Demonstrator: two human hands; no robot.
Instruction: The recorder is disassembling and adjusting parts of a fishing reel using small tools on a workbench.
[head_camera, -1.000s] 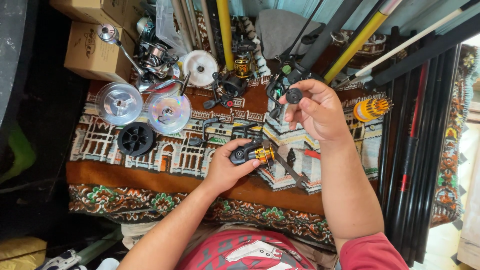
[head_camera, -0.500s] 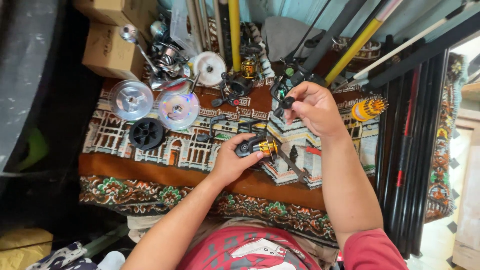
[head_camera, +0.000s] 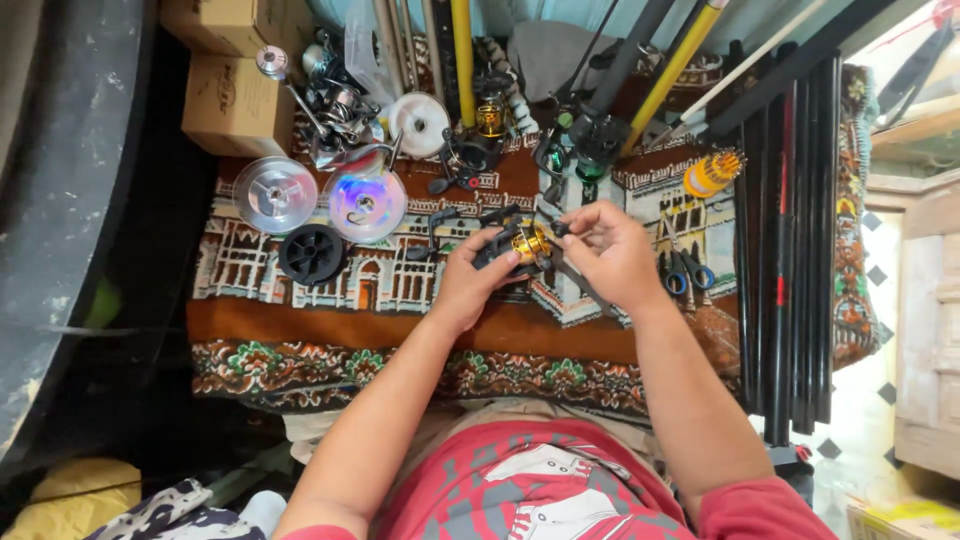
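Woven rug (head_camera: 300, 320) with a building pattern covers my work area; black rods (head_camera: 790, 250) lie along its right edge. My left hand (head_camera: 470, 285) is closed around a black-and-gold fishing reel (head_camera: 522, 243), held just above the rug. My right hand (head_camera: 610, 255) pinches at the reel's right side. I judge steady support and small finger movements are advisable.

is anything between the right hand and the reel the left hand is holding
Nothing visible. The left hand grips the black-and-gold reel above the rug, and the right hand is already at its right side, fingertips at or touching it.
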